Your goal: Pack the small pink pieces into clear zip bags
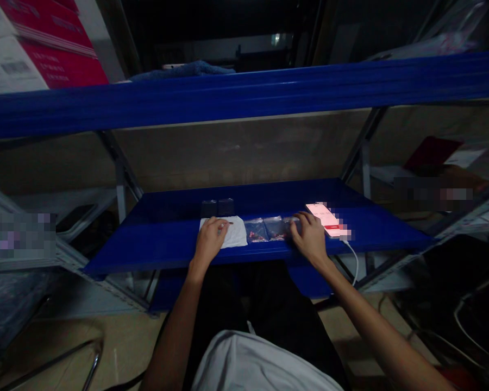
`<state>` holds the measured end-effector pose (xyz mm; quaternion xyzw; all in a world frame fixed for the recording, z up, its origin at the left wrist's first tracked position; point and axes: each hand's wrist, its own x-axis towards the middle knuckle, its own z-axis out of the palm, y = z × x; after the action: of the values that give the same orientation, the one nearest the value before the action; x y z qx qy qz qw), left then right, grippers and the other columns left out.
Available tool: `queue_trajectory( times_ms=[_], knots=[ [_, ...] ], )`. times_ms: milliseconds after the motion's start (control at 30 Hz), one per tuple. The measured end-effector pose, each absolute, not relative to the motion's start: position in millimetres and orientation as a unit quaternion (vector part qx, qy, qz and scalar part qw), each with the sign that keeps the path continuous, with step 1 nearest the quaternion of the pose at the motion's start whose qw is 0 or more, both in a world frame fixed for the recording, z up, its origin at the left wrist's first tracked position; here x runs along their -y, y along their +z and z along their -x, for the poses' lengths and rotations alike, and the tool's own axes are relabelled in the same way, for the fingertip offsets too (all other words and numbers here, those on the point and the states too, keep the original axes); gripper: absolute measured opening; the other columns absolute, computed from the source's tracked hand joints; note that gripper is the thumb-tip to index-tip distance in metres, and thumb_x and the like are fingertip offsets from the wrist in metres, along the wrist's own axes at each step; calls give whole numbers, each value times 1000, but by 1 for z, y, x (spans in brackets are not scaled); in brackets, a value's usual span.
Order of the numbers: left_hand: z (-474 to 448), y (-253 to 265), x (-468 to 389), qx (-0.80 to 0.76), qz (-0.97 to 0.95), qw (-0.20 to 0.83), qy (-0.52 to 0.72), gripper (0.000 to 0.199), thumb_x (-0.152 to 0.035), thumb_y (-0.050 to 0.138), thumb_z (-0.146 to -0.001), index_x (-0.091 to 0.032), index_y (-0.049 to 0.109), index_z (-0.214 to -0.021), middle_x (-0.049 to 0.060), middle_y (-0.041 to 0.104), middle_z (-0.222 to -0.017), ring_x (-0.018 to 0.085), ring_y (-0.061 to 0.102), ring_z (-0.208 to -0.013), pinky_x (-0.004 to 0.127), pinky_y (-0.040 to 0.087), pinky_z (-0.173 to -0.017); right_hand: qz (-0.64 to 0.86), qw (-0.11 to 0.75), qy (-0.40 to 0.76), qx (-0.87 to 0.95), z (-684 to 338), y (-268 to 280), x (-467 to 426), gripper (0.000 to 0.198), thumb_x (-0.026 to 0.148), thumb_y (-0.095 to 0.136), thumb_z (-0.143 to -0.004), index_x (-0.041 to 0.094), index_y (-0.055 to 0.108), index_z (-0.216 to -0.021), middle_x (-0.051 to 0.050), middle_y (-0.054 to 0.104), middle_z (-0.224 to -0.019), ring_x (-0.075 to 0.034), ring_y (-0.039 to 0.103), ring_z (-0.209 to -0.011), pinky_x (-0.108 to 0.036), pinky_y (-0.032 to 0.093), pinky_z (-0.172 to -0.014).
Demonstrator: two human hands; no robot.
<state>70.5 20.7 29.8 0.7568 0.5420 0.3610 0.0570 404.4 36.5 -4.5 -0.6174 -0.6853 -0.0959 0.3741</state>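
Your pale shirt (256, 361) is closest to the lens, and past it both your hands are up on the blue shelf (171, 225). Your left hand (212, 236) is over the white sheet (236, 234), fingertips drawn in near a small dark bit (230, 223), but honestly I can't tell if you've got it pinched or it's just lying there. Right hand (312, 236) is half curled at the right end of the row of clear bags (275, 228), between them and the lit phone (321, 216), and I can't tell whether those fingers grip the last bag or only rest on it. The bags lie just right of the sheet, with little pinkish pieces (257, 238) inside at least two. Two dim squares (218, 207) sit behind the sheet. My two cents: work low over the white so tiny stuff shows up, pinch with just the fingertips, and steady a bag by its edge so the contents don't shift. It's pretty dark there, and I'd watch that charging cable (355, 260) near your right wrist too.
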Motion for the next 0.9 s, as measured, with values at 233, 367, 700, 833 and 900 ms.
queue_trajectory(
  times_ms=[233,367,700,833,900],
  knots=[
    [-151,30,-78,-501,-832,74,227,23,-25,68,-94,-19,77,-114,14,67,-111,28,60,-111,42,47,-104,516,280,-42,809,-355,8,-47,31,36,50,-103,19,75,-112,-12,76,-118,-34,57,-121,-48,43,-106],
    [-159,31,-87,-508,-821,77,248,12,-16,68,-92,-18,78,-99,14,68,-107,29,62,-111,44,46,-106,494,274,-35,824,-343,9,-56,26,32,53,-101,19,76,-103,-13,76,-117,-33,58,-121,-48,44,-105],
    [-141,78,-88,-444,-804,229,323,5,-15,72,-86,-16,76,-89,4,75,-82,16,70,-78,25,51,-72,477,469,121,733,-335,29,-57,23,41,60,-97,21,65,-105,-9,76,-99,-26,70,-93,-36,52,-81],
    [-135,94,-72,-422,-756,267,423,14,-19,74,-86,-16,78,-99,4,77,-83,14,70,-74,24,52,-70,454,518,229,687,-327,36,-52,38,43,68,-90,21,59,-120,-6,77,-94,-23,72,-84,-32,50,-69],
    [-132,96,-60,-425,-741,269,444,21,-19,73,-87,-16,78,-107,5,78,-85,15,71,-74,25,54,-72,444,532,235,681,-324,40,-51,37,39,66,-90,21,59,-121,-5,76,-92,-23,72,-83,-32,50,-70]
  ],
)
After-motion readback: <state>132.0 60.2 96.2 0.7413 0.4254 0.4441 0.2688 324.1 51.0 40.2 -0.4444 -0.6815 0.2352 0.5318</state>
